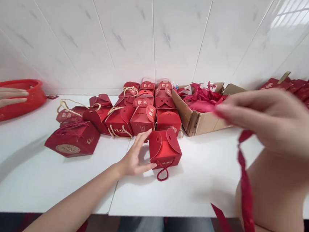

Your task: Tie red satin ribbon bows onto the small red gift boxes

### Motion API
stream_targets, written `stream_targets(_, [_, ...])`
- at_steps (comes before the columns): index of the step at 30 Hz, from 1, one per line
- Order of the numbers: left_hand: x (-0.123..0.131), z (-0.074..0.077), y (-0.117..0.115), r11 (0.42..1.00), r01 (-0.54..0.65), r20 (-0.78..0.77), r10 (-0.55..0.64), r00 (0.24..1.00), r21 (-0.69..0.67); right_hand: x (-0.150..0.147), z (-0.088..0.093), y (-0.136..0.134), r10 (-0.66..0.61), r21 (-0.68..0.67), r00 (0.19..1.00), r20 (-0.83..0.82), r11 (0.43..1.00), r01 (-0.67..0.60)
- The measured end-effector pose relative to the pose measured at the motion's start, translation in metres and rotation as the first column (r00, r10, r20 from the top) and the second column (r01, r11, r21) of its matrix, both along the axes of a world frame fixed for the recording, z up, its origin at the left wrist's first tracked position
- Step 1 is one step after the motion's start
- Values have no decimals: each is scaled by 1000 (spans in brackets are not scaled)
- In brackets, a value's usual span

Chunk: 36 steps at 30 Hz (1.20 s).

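My left hand (132, 157) grips a small red gift box (164, 151) at its left side, fingers along the back and thumb at the front. The box stands upright on the white table; its rounded top flaps have holes, and a dark red cord loop (163, 173) hangs at its front. Raised on the right, close to the camera and blurred by motion, my right hand (277, 120) pinches a red satin ribbon (246, 187). The ribbon dangles past the table's front edge.
Several red gift boxes (143, 118), some with rope handles, stand behind the held box. A cardboard box (205, 122) contains red ribbons (205, 97). Red printed bags (307, 90) lie far right. Another person's hand (0, 99) is over a red basket (32, 100). A tiled wall closes the back.
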<state>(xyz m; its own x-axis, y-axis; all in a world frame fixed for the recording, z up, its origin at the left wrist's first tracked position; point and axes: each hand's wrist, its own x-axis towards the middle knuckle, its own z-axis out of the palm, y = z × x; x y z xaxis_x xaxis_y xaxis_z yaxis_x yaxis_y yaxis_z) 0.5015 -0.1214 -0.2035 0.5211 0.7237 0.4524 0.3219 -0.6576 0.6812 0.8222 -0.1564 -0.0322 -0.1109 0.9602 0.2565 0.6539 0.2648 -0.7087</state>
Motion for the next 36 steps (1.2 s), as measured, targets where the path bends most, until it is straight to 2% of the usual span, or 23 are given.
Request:
stream_targets(1, [-1,1,0,1000,-1,-15,2,1000,16,-14,1,7,77,-4,997,20,997,-77])
stream_targets(3, [-2,3,-1,1000,-1,-33,2,999,29,-37,-1,23,324,-171,937,129,938,-301])
stream_targets(5, [-3,3,-1,1000,0,-46,1,999,22,-51,-6,41,461,-338,868,184,859,-385])
stream_targets(7, [-4,3,0,1000,-3,-54,4,999,13,-55,-12,54,514,-424,835,197,813,-400])
stream_targets(9, [-4,2,0,1000,-5,-52,5,999,12,-52,-15,60,517,-443,831,205,807,-392])
stream_targets(16, [-4,2,0,1000,-1,-41,2,999,4,-50,-18,63,442,-419,853,277,855,-307])
stream_targets(19, [-4,2,-1,1000,-12,-50,12,999,3,-53,-21,66,454,-423,845,282,850,-315])
stream_targets(24, [-5,1,0,1000,-10,-46,10,999,5,-51,-19,63,431,-357,872,230,871,-337])
stream_targets(29, [-5,1,0,1000,-3,-40,3,999,-6,-52,-18,61,464,-418,839,283,847,-327])
stream_targets(36, [-5,2,1,1000,6,-49,-6,999,-1,-57,-26,66,493,-451,791,361,835,-315])
